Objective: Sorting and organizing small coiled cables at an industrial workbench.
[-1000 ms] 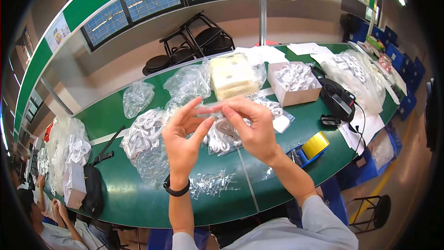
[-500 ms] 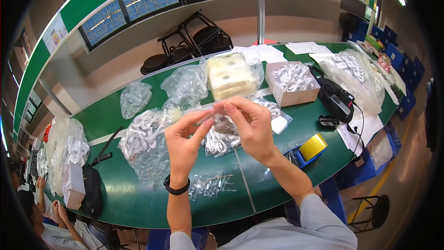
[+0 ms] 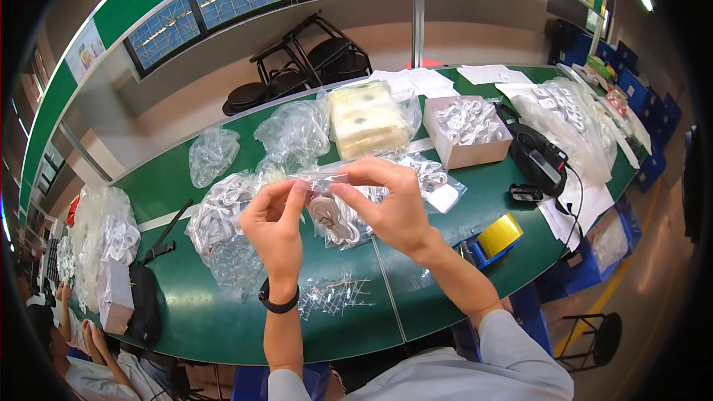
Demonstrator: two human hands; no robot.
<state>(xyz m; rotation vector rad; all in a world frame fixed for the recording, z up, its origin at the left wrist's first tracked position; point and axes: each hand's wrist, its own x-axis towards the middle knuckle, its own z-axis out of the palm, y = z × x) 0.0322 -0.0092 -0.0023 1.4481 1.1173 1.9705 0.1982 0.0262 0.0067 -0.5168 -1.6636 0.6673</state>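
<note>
The counter (image 3: 200, 319) is green, the held plastic (image 3: 322, 177) clear, cables (image 3: 338, 224) white, far stack (image 3: 369, 125) pale yellow; at right, yellow tape (image 3: 500, 235), blue dispenser (image 3: 479, 257); wristband (image 3: 279, 304) black

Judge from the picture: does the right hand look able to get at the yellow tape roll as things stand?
Probably yes, if the right hand lets go of the clear plastic: the tape roll stands beside its forearm, with nothing lying over it.

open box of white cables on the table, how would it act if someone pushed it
The box would probably slide rather than tip, as it sits flat and looks wider than tall. Its thin walls may flex under a hard push. The white cables, loosely heaped near the rim, could shift or spill if it tilts.
</note>
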